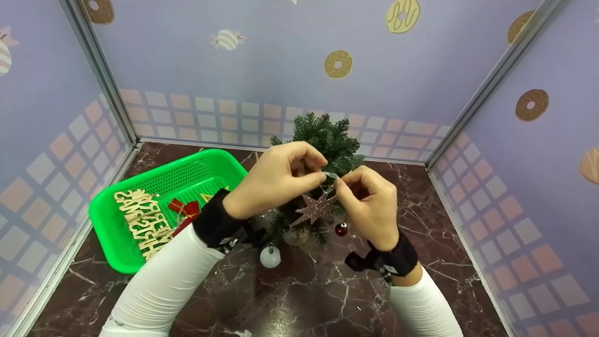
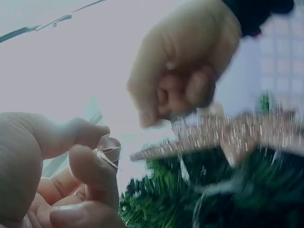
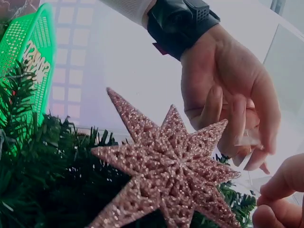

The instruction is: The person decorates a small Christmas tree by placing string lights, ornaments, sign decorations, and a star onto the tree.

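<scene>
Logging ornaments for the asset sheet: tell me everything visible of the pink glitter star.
The rose-pink, glitter-coated star ornament has eight tapering points of uneven length around a textured centre; its core material can't be told. No breakage shows. Its broad face shows to the head camera, in front of the green needle-leaved tree, below the left hand and right hand. Both pinch a whitish translucent ribbon that seems to lead down to it. Branch contact is unclear.

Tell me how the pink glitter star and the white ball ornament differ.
The pink glitter star is spiky, while the white ball ornament is round. The star is sparkly pink; the ball is white. In the head view, the star looks larger than the ball. Both are decorations.
</scene>
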`<state>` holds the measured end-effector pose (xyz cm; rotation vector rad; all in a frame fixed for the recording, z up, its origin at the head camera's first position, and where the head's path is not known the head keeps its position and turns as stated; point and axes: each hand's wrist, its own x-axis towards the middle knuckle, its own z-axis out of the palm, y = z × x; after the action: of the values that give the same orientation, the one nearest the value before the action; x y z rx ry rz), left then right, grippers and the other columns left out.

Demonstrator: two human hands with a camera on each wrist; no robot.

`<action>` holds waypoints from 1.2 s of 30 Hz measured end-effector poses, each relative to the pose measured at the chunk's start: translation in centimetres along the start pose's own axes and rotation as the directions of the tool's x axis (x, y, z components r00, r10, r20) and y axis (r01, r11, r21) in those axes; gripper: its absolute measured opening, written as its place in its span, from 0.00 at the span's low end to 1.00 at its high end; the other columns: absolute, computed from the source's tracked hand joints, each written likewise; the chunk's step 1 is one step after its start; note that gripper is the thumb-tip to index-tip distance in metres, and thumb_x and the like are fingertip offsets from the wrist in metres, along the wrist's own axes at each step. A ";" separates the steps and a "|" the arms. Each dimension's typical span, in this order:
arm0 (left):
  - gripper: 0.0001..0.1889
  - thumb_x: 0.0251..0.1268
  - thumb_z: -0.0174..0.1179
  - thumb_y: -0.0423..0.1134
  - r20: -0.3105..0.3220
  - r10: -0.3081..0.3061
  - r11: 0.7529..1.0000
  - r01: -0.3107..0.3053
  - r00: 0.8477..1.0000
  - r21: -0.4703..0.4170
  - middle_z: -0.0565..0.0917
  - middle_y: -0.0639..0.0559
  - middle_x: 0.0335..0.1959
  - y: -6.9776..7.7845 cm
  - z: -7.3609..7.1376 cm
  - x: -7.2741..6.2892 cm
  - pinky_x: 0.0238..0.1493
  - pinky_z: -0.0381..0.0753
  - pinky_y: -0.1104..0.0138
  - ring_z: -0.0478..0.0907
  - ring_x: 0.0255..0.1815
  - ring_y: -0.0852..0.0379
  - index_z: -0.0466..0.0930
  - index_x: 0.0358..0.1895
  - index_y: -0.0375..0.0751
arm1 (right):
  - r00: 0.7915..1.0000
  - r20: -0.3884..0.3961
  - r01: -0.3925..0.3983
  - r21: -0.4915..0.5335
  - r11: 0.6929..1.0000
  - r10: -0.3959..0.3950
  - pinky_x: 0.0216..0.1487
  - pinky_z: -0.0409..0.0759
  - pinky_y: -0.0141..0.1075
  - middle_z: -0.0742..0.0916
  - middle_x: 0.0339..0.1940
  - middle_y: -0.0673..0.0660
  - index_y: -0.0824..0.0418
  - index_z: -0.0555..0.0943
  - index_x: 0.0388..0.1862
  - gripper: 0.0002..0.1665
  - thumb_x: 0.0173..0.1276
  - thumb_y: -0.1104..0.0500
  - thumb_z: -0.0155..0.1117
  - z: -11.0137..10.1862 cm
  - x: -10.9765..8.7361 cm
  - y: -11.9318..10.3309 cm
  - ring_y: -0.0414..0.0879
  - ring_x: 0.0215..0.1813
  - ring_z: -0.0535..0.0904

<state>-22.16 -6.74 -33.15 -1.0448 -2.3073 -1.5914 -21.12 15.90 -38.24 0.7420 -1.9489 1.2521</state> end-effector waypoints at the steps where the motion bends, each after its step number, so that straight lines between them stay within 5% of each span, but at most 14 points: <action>1: 0.08 0.72 0.67 0.36 -0.017 0.014 0.999 -0.013 1.000 0.052 0.88 0.52 0.38 0.1 0.1 0.3 0.35 0.78 0.69 0.79 0.29 0.60 0.88 0.50 0.39 | 1.000 -0.003 -0.005 -0.011 1.000 0.005 0.25 0.71 0.27 0.85 0.24 0.50 0.61 0.85 0.28 0.09 0.69 0.68 0.71 -0.1 0.0 0.0 0.38 0.21 0.73; 9: 0.06 0.73 0.64 0.36 -0.077 0.130 0.930 -0.095 0.989 0.355 0.90 0.51 0.38 0.0 1.3 1.6 0.38 0.79 0.64 0.80 0.32 0.56 0.91 0.43 0.44 | 0.999 0.037 -0.035 -0.093 0.995 0.039 0.26 0.71 0.27 0.85 0.24 0.50 0.59 0.86 0.30 0.09 0.71 0.68 0.71 -0.6 0.2 0.6 0.37 0.22 0.73; 16: 0.06 0.75 0.64 0.38 -0.090 0.148 0.838 -0.076 0.985 0.541 0.91 0.51 0.39 0.0 1.8 1.8 0.37 0.84 0.59 0.85 0.34 0.54 0.91 0.43 0.44 | 0.994 0.094 -0.036 -0.169 0.985 0.052 0.28 0.69 0.28 0.82 0.25 0.50 0.58 0.85 0.30 0.08 0.69 0.68 0.71 -0.5 0.1 0.7 0.38 0.24 0.71; 26: 0.07 0.76 0.65 0.40 -0.088 0.142 0.807 -0.064 0.986 0.587 0.90 0.53 0.38 -0.3 2.0 1.6 0.36 0.84 0.58 0.86 0.34 0.54 0.92 0.42 0.46 | 0.985 0.150 -0.059 -0.198 0.979 0.089 0.29 0.73 0.27 0.85 0.26 0.51 0.59 0.85 0.31 0.06 0.68 0.67 0.72 -0.6 0.0 0.9 0.37 0.25 0.75; 36: 0.06 0.75 0.66 0.41 -0.096 0.194 0.827 -0.110 0.976 0.552 0.89 0.54 0.36 -0.8 1.8 1.2 0.35 0.82 0.59 0.83 0.32 0.56 0.92 0.40 0.47 | 0.973 0.204 -0.068 -0.207 0.976 0.111 0.29 0.74 0.28 0.84 0.26 0.49 0.58 0.85 0.31 0.08 0.68 0.66 0.74 -1.0 -0.4 0.8 0.36 0.24 0.75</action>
<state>-23.06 -4.75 -33.92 -0.8973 -2.2906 -0.8287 -21.27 17.12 -38.69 0.7176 -2.2679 1.0426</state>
